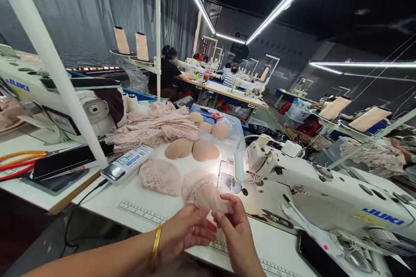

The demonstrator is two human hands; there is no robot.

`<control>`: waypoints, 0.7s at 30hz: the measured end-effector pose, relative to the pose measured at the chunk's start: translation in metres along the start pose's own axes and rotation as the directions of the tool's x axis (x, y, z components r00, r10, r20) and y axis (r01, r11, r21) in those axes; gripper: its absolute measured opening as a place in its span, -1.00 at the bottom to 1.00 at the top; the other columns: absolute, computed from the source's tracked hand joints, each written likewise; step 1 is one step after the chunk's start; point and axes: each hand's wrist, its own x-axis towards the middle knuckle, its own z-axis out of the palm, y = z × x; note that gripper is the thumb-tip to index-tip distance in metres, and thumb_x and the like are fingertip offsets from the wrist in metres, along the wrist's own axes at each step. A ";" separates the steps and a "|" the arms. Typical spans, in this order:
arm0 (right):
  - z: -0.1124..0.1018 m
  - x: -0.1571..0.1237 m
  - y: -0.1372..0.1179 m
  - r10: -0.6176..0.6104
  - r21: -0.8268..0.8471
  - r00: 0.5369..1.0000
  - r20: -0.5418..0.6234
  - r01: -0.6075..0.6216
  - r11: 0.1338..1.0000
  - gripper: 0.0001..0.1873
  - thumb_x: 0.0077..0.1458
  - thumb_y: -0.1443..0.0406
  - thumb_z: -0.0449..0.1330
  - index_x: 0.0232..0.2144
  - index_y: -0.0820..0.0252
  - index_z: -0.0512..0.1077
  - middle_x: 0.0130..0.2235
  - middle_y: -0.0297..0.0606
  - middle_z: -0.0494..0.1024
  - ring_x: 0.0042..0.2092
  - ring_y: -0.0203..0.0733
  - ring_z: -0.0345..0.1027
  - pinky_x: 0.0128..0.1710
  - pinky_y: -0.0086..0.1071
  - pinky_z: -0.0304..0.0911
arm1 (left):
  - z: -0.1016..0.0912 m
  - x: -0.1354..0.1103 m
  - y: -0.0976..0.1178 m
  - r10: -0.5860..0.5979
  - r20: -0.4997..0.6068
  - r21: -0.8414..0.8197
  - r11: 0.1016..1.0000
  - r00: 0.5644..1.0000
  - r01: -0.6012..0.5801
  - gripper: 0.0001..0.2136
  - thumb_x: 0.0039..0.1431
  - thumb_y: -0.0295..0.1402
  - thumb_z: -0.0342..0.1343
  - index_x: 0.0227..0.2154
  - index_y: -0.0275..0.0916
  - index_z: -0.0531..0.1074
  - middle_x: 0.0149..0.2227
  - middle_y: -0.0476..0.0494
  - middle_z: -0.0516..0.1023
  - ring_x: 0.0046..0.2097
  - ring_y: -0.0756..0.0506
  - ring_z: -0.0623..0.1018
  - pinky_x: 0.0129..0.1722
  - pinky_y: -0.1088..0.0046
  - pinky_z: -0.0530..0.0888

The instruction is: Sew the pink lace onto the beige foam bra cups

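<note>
A pale beige lace bra piece point(160, 176) lies on the white sewing table, its two rounded lace parts side by side. My right hand point(238, 229) pinches the near edge of its right part between thumb and fingers. Close beside it, my left hand point(191, 229), with a gold bangle at the wrist, has its thumb and curled fingers closed on the same edge. Just beyond the fabric is the lit needle area of a JUKI sewing machine point(289, 173). Beige foam cups point(205, 150) lie behind the lace piece.
Crumpled beige lace fabric point(156, 125) is piled at the back left. A white boxy device point(126, 164) with a black cable lies left of the lace. Thread snips point(277, 218) and a dark phone point(320, 255) lie at right. People sit at machines further back.
</note>
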 end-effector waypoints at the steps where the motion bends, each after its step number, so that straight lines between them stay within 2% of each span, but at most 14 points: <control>1: 0.003 -0.011 0.004 -0.014 -0.005 1.000 -0.010 0.014 1.000 -0.52 0.11 -0.01 0.41 -0.01 0.03 0.46 -0.27 -0.32 0.55 -0.29 -0.17 0.41 -0.25 -0.35 0.36 | 0.001 0.002 0.002 0.040 -0.100 -0.110 0.993 0.994 -0.051 -0.49 0.03 0.03 0.45 -0.14 -0.24 0.49 -0.16 -0.24 0.66 -0.14 -0.18 0.66 -0.08 0.31 0.53; 3: 0.004 -0.028 0.011 -0.046 -0.015 0.998 -0.035 0.045 0.999 -0.52 0.11 -0.06 0.40 -0.03 0.02 0.50 -0.19 -0.27 0.58 -0.27 -0.15 0.44 -0.23 -0.33 0.39 | 0.002 0.006 0.009 0.138 -0.238 -0.202 0.961 0.961 -0.188 -0.45 -0.12 -0.12 0.56 -0.11 -0.25 0.52 -0.08 -0.22 0.66 -0.05 -0.19 0.63 -0.05 0.35 0.53; 5: 0.001 -0.037 0.014 -0.074 -0.025 0.995 -0.067 0.073 0.997 -0.49 0.11 -0.09 0.39 -0.01 0.01 0.52 -0.09 -0.22 0.60 -0.22 -0.09 0.49 -0.18 -0.28 0.42 | 0.002 0.011 0.015 0.192 -0.270 -0.207 0.946 0.944 -0.251 -0.42 -0.20 -0.22 0.60 -0.08 -0.26 0.55 -0.08 -0.22 0.67 -0.02 -0.21 0.62 -0.08 0.38 0.53; 6: -0.001 -0.038 0.015 -0.081 -0.024 0.992 -0.091 0.079 0.997 -0.47 0.11 -0.10 0.39 0.01 0.01 0.51 -0.04 -0.20 0.60 -0.16 -0.05 0.50 -0.13 -0.25 0.43 | 0.002 0.012 0.015 0.183 -0.254 -0.213 0.947 0.950 -0.240 -0.44 -0.20 -0.24 0.59 -0.09 -0.28 0.57 -0.10 -0.22 0.68 -0.04 -0.20 0.62 -0.11 0.40 0.53; 8: -0.007 -0.037 0.015 -0.070 0.000 0.985 -0.158 0.071 0.997 -0.44 0.10 -0.10 0.40 0.04 -0.01 0.48 0.04 -0.18 0.59 -0.04 0.00 0.51 -0.04 -0.21 0.42 | 0.002 0.013 0.014 0.102 -0.162 -0.271 0.952 0.981 -0.144 -0.55 -0.11 -0.26 0.54 -0.14 -0.28 0.61 -0.15 -0.22 0.69 -0.14 -0.15 0.63 -0.22 0.45 0.52; 11: -0.011 -0.036 0.016 -0.071 0.024 0.968 -0.241 0.079 0.997 -0.41 0.05 -0.06 0.46 0.04 0.00 0.47 0.04 -0.18 0.60 0.03 0.02 0.49 0.04 -0.20 0.39 | 0.003 0.013 0.011 -0.002 -0.038 -0.376 0.926 0.999 -0.012 -0.66 0.01 -0.25 0.45 -0.16 -0.26 0.64 -0.14 -0.20 0.69 -0.24 -0.10 0.61 -0.29 0.46 0.51; 13: -0.010 -0.041 0.020 -0.108 0.002 0.965 -0.239 0.112 0.994 -0.42 0.03 -0.05 0.48 0.02 0.02 0.50 0.01 -0.17 0.62 0.01 0.01 0.50 0.03 -0.20 0.40 | 0.007 0.012 0.011 0.042 -0.072 -0.352 0.934 0.997 -0.064 -0.67 0.03 -0.21 0.45 -0.17 -0.27 0.64 -0.15 -0.19 0.69 -0.21 -0.12 0.62 -0.27 0.43 0.52; 16: -0.009 -0.045 0.024 -0.135 -0.055 0.975 -0.179 0.127 0.990 -0.45 0.03 -0.08 0.46 -0.03 0.04 0.58 0.00 -0.16 0.64 0.02 0.06 0.50 0.05 -0.15 0.41 | 0.015 0.009 0.011 0.151 -0.148 -0.208 0.961 0.977 -0.180 -0.56 -0.11 -0.20 0.56 -0.17 -0.28 0.65 -0.16 -0.23 0.70 -0.16 -0.19 0.63 -0.21 0.38 0.53; 18: -0.012 -0.041 0.021 -0.103 -0.039 0.980 -0.172 0.098 0.994 -0.44 0.04 -0.11 0.44 -0.01 0.05 0.61 0.09 -0.13 0.62 0.16 0.13 0.43 0.17 -0.09 0.35 | 0.020 0.007 0.012 0.159 -0.110 -0.188 0.966 0.981 -0.178 -0.48 -0.20 -0.23 0.61 -0.14 -0.30 0.65 -0.14 -0.29 0.70 -0.09 -0.24 0.64 -0.11 0.33 0.54; 21: -0.022 -0.029 0.013 0.059 0.153 0.977 -0.206 -0.027 0.988 -0.37 0.05 -0.13 0.42 0.09 0.01 0.58 0.19 -0.13 0.57 0.25 0.15 0.39 0.19 -0.05 0.35 | 0.022 0.005 0.013 0.111 -0.006 -0.239 0.965 0.994 -0.109 -0.52 -0.12 -0.18 0.58 -0.15 -0.35 0.66 -0.12 -0.36 0.70 -0.03 -0.28 0.63 -0.02 0.29 0.52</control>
